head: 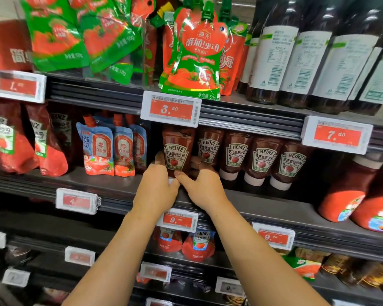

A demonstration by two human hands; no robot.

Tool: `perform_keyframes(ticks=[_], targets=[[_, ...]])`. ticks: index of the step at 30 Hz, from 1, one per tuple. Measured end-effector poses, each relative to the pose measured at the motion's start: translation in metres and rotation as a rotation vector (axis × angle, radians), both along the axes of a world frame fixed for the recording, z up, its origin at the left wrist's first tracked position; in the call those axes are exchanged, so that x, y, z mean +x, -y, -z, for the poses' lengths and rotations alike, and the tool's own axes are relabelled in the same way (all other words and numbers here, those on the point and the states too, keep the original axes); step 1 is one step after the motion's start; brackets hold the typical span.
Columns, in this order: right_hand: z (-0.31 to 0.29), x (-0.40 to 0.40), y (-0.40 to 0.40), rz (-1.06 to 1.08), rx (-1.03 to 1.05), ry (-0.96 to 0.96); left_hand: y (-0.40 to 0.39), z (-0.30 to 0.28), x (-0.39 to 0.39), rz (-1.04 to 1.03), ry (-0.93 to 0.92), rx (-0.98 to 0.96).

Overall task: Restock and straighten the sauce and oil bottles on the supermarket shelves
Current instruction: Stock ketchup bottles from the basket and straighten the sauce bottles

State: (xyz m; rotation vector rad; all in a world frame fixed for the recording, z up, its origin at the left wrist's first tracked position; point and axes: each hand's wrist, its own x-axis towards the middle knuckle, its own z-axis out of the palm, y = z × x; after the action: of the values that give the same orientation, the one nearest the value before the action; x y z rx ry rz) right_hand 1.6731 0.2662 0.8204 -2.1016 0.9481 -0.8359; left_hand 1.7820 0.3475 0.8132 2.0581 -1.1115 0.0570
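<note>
Both forearms reach up from the near edge to the middle shelf (263, 202). Left hand (156, 191) and right hand (200, 188) clamp the lower part of the leftmost Heinz ketchup bottle (177, 151), fingers curled round its sides. It stands cap-down, just left of the row of four matching bottles (252, 160). This looks like the straightening step: next, squaring its label forward and nudging it level with the row. Room is tight: the price tag (171, 111) overhangs above, and blue pouches (111, 151) stand close on the left.
</note>
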Motion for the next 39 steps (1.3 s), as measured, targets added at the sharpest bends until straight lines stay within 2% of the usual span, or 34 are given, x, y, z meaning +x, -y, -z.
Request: perform_keyframes(ticks=[7,11,16,18,21,24,26,30,33,36,39], targets=[[-0.004,-0.004,-0.014,0.102,0.006,-0.085,-0.01,0.005,-0.004,0.004,-0.027,-0.14],[-0.002,-0.02,-0.03,0.176,-0.032,-0.104,-0.027,0.018,-0.004,0.117,-0.001,-0.286],[0.01,-0.061,-0.059,0.074,-0.304,-0.164,-0.058,0.038,-0.017,0.183,0.038,-0.416],[0.021,-0.084,-0.069,0.01,-0.416,-0.2,-0.075,0.05,-0.025,0.218,0.113,-0.472],[0.044,-0.126,-0.078,-0.064,-0.581,-0.187,-0.099,0.078,-0.042,0.258,0.172,-0.47],[0.082,-0.174,-0.088,-0.103,-0.598,-0.108,-0.123,0.123,-0.064,0.211,0.103,-0.307],[0.12,-0.211,-0.093,-0.135,-0.47,-0.122,-0.142,0.161,-0.078,0.185,0.052,-0.111],[0.229,-0.286,-0.109,-0.066,0.064,-0.37,-0.191,0.245,-0.114,0.196,-0.186,0.396],[0.308,-0.341,-0.132,-0.062,0.453,-0.569,-0.232,0.307,-0.151,0.14,-0.498,0.661],[0.377,-0.394,-0.163,-0.12,0.578,-0.825,-0.269,0.361,-0.188,0.105,-0.666,0.86],[0.42,-0.433,-0.197,-0.131,0.693,-0.978,-0.294,0.404,-0.221,0.1,-0.691,1.016]])
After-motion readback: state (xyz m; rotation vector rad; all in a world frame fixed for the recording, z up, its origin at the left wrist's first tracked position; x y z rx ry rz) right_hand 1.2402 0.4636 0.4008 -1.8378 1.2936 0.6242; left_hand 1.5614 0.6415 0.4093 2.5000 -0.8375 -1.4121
